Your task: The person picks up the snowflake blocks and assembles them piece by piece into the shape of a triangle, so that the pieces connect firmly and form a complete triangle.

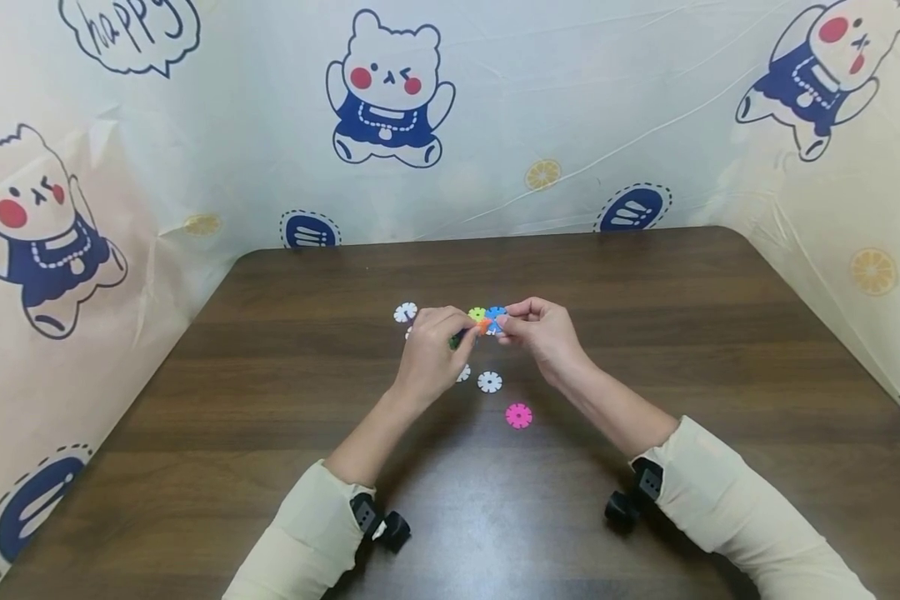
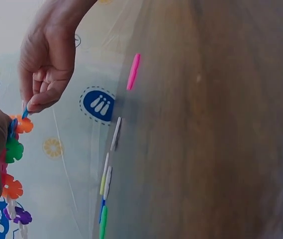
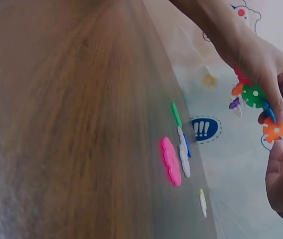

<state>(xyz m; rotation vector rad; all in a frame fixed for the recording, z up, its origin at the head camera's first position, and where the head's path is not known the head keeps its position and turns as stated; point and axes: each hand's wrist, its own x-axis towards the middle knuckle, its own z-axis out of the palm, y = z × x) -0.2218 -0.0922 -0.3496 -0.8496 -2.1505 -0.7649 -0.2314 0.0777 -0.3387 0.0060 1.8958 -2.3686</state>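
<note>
My left hand [image 1: 438, 350] grips a chain of slotted plastic flower discs. In the left wrist view the chain hangs beside that hand, with a green disc [image 2: 14, 150], a lower orange disc [image 2: 12, 187] and a purple disc [image 2: 22, 215]. At its upper end sits another orange disc [image 3: 276, 130], facing the right wrist view. Thumb and fingers of my right hand [image 1: 547, 337] pinch a blue disc [image 2: 25, 113] right at that orange disc's edge. Most of the blue disc is hidden by the fingertips. Both hands are held up over the table.
On the brown wooden table [image 1: 270, 417] lie loose discs: a pink one [image 1: 519, 416], a white one [image 1: 490, 382] and another white disc [image 1: 405, 312] left of the hands. A yellow-green disc [image 1: 477, 314] shows behind the fingers. A cartoon-printed sheet [image 1: 495, 125] stands behind the table.
</note>
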